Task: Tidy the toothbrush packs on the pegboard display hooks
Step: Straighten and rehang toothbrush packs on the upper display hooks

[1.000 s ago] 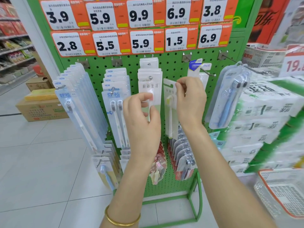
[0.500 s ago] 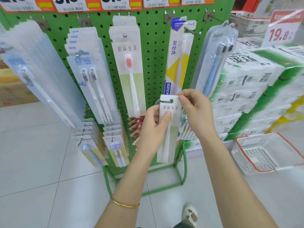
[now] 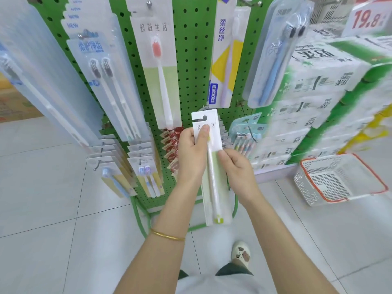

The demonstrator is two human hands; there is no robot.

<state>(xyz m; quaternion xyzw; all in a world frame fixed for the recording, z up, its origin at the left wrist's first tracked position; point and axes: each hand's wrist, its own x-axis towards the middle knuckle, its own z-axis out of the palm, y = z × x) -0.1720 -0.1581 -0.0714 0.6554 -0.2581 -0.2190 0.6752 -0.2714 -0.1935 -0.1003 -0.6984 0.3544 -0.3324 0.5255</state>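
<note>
Head view: the matching pink-brush pack [image 3: 157, 66] hangs from its hook [image 3: 149, 4] on the green pegboard [image 3: 191, 49]. Below it, my left hand [image 3: 191, 155] grips the loose toothbrush pack [image 3: 214, 187] near its top, thumb over the print. My right hand [image 3: 239, 170] pinches its right edge midway. I'd raise it upright, line its slot with that hook, and slide it straight on.

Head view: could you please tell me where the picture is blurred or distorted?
Head view: the tissue packs and price sign at the right edge are smeared; the wide lens bows the pegboard and hanging packs outward; the held pack is fairly sharp; lighting is even.
</note>
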